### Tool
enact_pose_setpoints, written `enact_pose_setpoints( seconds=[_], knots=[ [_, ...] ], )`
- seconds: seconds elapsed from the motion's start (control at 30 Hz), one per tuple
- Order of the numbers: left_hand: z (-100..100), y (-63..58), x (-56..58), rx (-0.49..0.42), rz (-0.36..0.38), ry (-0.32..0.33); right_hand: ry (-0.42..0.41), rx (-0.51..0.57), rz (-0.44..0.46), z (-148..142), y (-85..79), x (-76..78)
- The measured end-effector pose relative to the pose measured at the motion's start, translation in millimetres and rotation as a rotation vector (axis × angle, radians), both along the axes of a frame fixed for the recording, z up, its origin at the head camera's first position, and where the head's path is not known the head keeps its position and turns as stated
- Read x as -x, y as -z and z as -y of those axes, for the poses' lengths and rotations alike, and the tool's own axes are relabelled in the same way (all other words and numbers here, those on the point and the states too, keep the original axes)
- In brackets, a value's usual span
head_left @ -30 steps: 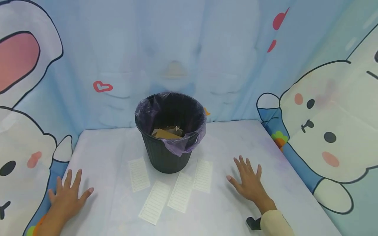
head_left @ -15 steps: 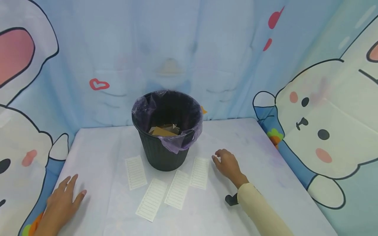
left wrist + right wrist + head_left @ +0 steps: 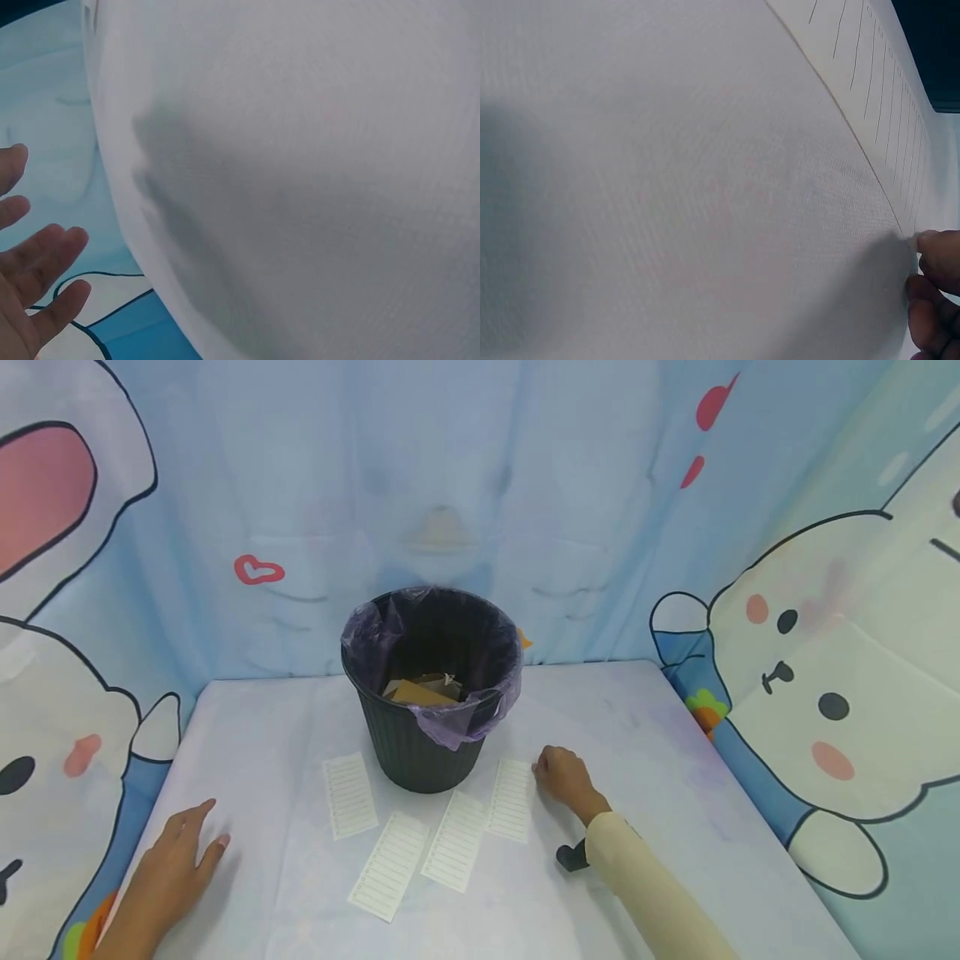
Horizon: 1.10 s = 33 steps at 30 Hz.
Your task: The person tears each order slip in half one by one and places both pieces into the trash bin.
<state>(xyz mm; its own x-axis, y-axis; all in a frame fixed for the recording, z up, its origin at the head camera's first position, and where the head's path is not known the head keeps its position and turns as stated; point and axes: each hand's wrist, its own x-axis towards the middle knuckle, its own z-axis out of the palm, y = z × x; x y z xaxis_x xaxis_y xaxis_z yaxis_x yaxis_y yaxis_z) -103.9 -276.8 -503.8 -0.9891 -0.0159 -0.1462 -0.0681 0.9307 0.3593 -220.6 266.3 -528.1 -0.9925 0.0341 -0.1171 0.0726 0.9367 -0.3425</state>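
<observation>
Several white lined paper sheets lie on the table around the front of a black bin (image 3: 423, 756). At the right edge of the rightmost paper sheet (image 3: 511, 802), my right hand (image 3: 567, 782) has its fingers curled and pinches the sheet's far corner. The right wrist view shows the thumb (image 3: 939, 251) at that corner of the lined sheet (image 3: 877, 97), with the other fingers bent below it. My left hand (image 3: 171, 864) is over the left side of the table, its fingers loosely extended and holding nothing; its fingers (image 3: 52, 262) also show in the left wrist view.
A purple plastic liner (image 3: 468, 718) hangs over the bin's rim, with cardboard pieces (image 3: 422, 692) inside. Other lined sheets lie at the bin's left (image 3: 351, 795) and in front (image 3: 388, 867) (image 3: 455, 841). A cartoon-printed curtain (image 3: 585, 510) stands behind the white table (image 3: 277, 727).
My right hand has moved left from the table's right side to the rightmost sheet, its spread fingers curling in. The left hand's fingers have drawn together slightly, staying at the left.
</observation>
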Motion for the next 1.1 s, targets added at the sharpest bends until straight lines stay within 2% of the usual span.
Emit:
enact_pose_setpoints(
  seconds=[0.17,0.3,0.5,0.63,0.73,0.83,0.97,1.1],
  knots=[
    [0.4,2.5,0.8,-0.008,-0.024,0.040,-0.004,0.048,0.002,-1.3,-2.0,0.7],
    [-6.0,-0.6,0.7,-0.019,-0.040,0.058,-0.023,0.105,-0.081,-4.8,-8.6,-6.6],
    [-26.9,-11.9,-1.6,-0.108,-0.038,0.066,-0.075,0.165,-0.242,-4.0,-24.2,-33.6],
    [-47.8,-23.4,-0.3,-0.182,-0.097,0.096,-0.112,0.173,-0.320,0.8,-38.8,-53.7],
    [-67.2,-32.4,-2.1,-0.241,-0.193,0.153,-0.152,0.184,-0.391,3.6,-51.3,-69.3],
    [-88.4,-39.9,-4.0,-0.301,-0.245,0.218,-0.195,0.191,-0.480,7.6,-65.0,-83.3],
    [-120.2,-45.6,-4.8,-0.388,-0.256,0.316,-0.260,0.230,-0.599,17.2,-83.2,-97.7],
    [-152.0,-42.9,-4.0,-0.488,-0.232,0.426,-0.332,0.312,-0.684,32.3,-95.8,-109.4]
  ],
)
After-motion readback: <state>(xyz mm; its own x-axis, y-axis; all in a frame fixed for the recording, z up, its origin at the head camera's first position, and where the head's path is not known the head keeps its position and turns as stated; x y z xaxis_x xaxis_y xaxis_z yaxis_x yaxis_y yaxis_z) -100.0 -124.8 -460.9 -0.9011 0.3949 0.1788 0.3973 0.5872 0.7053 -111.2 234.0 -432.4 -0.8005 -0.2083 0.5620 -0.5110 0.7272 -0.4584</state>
